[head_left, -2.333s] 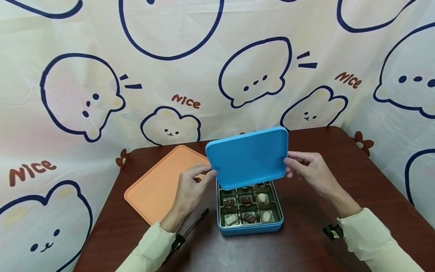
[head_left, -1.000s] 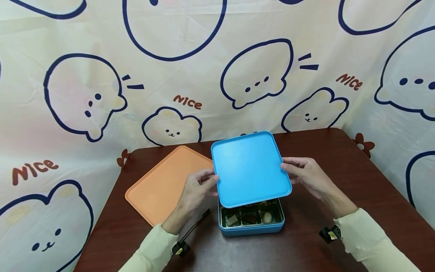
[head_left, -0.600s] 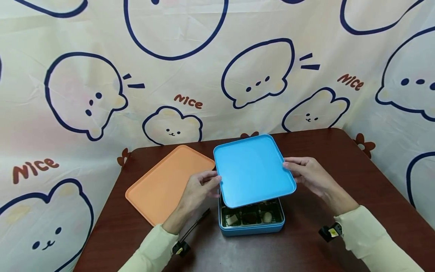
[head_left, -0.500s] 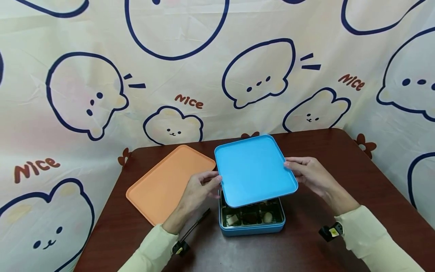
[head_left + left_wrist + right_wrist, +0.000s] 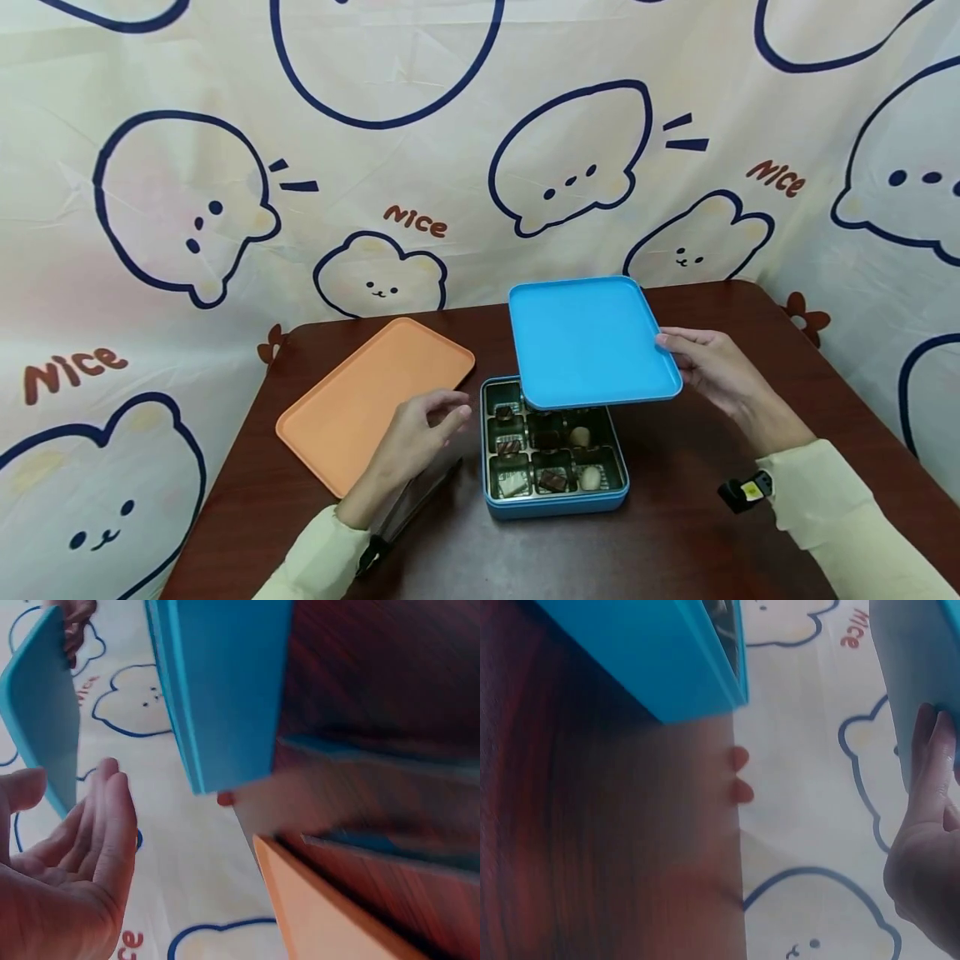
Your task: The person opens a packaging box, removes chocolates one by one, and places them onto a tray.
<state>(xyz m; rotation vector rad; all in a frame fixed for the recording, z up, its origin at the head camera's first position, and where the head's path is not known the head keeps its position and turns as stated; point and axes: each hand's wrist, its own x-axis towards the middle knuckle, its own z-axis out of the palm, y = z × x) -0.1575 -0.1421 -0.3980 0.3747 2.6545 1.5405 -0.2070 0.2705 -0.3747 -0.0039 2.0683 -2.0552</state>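
A blue lid [image 5: 588,346] hangs over the far part of a blue box [image 5: 557,507], pinched at its right edge by my right hand [image 5: 712,367]. Gold compartments fill the box; chocolates show in them, among them a dark one [image 5: 552,480] and a white round one [image 5: 590,477]. The lid hides part of the back compartments. My left hand [image 5: 420,429] is off the lid, left of the box, its fingers loosely bent and holding nothing. In the left wrist view a gap separates that hand's fingers [image 5: 112,817] from the box.
An orange tray-like lid [image 5: 367,400] lies flat on the dark wooden table [image 5: 697,533], left of the box. Dark thin tongs or a similar long tool [image 5: 423,500] lie near the left wrist. A printed cloth [image 5: 360,167] hangs behind the table.
Both hands held the blue lid before; my left hand has let go and drawn back left. My right hand has carried the lid right and away, uncovering more of the chocolates.
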